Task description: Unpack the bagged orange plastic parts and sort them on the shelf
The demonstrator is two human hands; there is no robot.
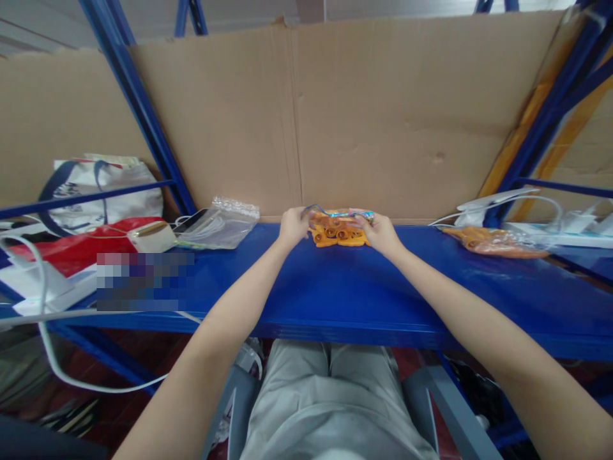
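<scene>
Near the back of the blue shelf point(335, 287) is a clear plastic bag point(338, 213) with orange-yellow ring-shaped pieces point(340, 236) in it. My left hand point(294, 227) grips the bag's upper left edge, fingers closed. At the upper right corner, my right hand point(376, 229) pinches the plastic between thumb and fingers. A shiny, bluish strip of the bag's top stretches between both hands. The orange pieces hang or rest just below it; whether they touch the shelf I cannot tell.
Another clear bag of orange pieces point(488, 241) lies to the right, by a white power strip point(565, 233). On the left are a clear zip bag point(230, 223), a red bag point(96, 239), a white tote point(105, 191) and a white cable point(45, 345). Cardboard point(383, 115) stands behind.
</scene>
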